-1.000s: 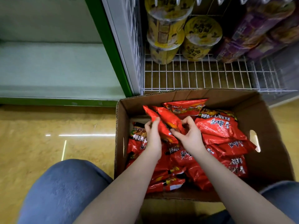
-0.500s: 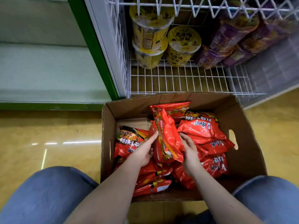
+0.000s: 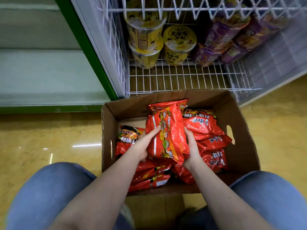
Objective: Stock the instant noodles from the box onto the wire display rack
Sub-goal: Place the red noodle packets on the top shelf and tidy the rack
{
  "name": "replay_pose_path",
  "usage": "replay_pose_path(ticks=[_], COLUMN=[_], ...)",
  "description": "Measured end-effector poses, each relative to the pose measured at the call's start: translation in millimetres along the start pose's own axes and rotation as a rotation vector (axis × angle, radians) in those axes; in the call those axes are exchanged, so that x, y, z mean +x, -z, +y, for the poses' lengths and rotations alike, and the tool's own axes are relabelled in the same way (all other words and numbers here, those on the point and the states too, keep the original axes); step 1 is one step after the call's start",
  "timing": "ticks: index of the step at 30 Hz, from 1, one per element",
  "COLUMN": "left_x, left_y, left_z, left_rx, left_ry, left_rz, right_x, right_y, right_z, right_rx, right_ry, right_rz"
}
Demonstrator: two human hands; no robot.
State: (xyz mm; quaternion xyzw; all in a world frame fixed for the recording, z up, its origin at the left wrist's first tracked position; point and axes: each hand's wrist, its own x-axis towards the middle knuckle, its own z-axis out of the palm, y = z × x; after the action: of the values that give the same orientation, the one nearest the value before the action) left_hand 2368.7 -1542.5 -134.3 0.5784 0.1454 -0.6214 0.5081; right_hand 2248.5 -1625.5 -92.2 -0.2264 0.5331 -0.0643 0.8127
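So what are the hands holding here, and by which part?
Red noodle packets, between both hands: left hand on the left edge, fingers across the front; right hand on the lower right edge.

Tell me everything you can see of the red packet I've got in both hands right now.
The red noodle packet is glossy, crinkled film with yellow text, small round food pictures and a silvery seam down its face. It stands tilted on end over other packets in the cardboard box. The left hand holds its left edge, one digit on its face; the right hand grips its right edge.
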Motion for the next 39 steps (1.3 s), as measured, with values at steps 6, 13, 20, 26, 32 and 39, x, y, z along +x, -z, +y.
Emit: replay_pose_path(ticks=[6, 13, 20, 26, 32, 39], left_x=[-120, -308, -477, -574, -622, -663], left_y=[-32, -91, -130, -165, -211, -285], left_z=[50, 143, 232, 278, 295, 299], left_rx=[0.021, 0.0, 0.081, 0.147, 0.178, 0.15], left_ry=[0.007, -0.087, -0.164, -0.215, -0.355, -0.462], left_rz=[0.037, 0.036, 0.047, 0.025, 0.024, -0.006], right_x=[-109, -283, -439, -526, -573, -613], right_y=[-40, -116, -187, -221, -220, -183], right_z=[-47, -147, -227, -273, -320, -378], right_rx=[0.005, 0.004, -0.042, -0.077, -0.151, -0.269], right_ry=[-0.023, -0.004, 0.078, 0.216, 0.332, 0.441], right_rz=[-0.004, -0.082, -0.143, -0.189, -0.265, -0.362])
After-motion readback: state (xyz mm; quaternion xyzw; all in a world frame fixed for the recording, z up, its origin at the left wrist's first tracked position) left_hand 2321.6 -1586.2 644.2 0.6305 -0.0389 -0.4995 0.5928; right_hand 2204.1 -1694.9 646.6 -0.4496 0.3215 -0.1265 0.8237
